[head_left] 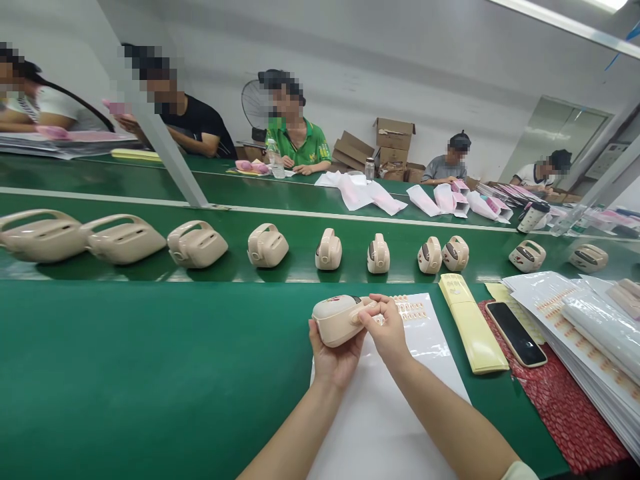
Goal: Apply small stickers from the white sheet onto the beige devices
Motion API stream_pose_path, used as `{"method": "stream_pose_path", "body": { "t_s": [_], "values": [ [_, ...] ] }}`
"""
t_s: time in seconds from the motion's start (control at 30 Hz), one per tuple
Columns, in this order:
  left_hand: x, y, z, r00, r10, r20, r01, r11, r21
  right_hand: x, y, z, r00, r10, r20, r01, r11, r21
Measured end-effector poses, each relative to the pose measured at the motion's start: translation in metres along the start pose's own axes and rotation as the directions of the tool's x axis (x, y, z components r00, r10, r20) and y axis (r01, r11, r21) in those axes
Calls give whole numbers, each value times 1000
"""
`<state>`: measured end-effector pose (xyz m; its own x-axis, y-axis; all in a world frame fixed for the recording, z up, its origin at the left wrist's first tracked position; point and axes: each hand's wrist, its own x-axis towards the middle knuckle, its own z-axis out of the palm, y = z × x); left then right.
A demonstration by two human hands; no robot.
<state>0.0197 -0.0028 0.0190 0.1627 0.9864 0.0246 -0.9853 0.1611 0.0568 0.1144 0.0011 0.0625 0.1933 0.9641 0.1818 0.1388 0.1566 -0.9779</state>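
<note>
On the left, a co-worker in a white top (pixel 57 107) sits ahead of another in a black shirt (pixel 205 123). A row of 10 beige handled units (pixel 125 240) begins there and runs rightward along a glossy green strip (pixel 233 260) beyond the green desk (pixel 150 373); the 7th and 8th stand close together. Next, a co-worker in a green shirt (pixel 311 143) sits beside a clear bottle (pixel 274 160).

Near the middle, the left hand (pixel 335 363) cradles a beige device (pixel 339 328) from below, fingers curled round it, holding it tilted above the desk. The right hand (pixel 389 330) has its thumb and fingers drawn narrow at the device's right end; I cannot tell whether they grip it or something small. Under both hands lies a white sheet (pixel 385 420), with small orange stickers (pixel 413 311) near its far edge.

Further right come a folded yellow sheet (pixel 473 327), a phone (pixel 515 333), red bubble wrap (pixel 565 400) and stacked white sheets (pixel 600 353).
</note>
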Motion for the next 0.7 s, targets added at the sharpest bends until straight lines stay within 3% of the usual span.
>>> {"method": "stream_pose_path", "body": {
  "t_s": [0.13, 0.23, 0.33, 0.4, 0.43, 0.5, 0.6, 0.7],
  "values": [
    [-1, 0, 2, 1000, 3, -19, -3, 1000, 3, -2, 7, 5, 994, -97, -49, 93, 993, -74],
    [-1, 0, 2, 1000, -4, -26, 4, 1000, -20, -6, 16, 9, 949, -299, -101, 277, 942, -191],
    [-1, 2, 0, 1000, -13, -18, 13, 999, -43, -10, 26, 6, 803, -596, -4, 554, 748, -365],
    [0, 3, -3, 1000, -11, 3, 11, 999, -42, -10, 30, 0, 698, -704, 135, 678, 587, -442],
    [0, 3, -5, 1000, -8, 15, 9, 999, -34, -9, 32, -3, 674, -715, 187, 702, 541, -462],
    [0, 3, -7, 1000, -6, 29, 6, 1000, -14, -5, 32, -9, 709, -672, 215, 678, 564, -472],
    [-1, 3, -8, 1000, 4, 21, -4, 1000, -10, 1, 30, -10, 873, -463, 150, 481, 774, -411],
    [-1, 1, -7, 1000, 18, 19, -18, 1000, -17, 5, 30, -2, 949, -272, 160, 309, 903, -298]
  ]
}}
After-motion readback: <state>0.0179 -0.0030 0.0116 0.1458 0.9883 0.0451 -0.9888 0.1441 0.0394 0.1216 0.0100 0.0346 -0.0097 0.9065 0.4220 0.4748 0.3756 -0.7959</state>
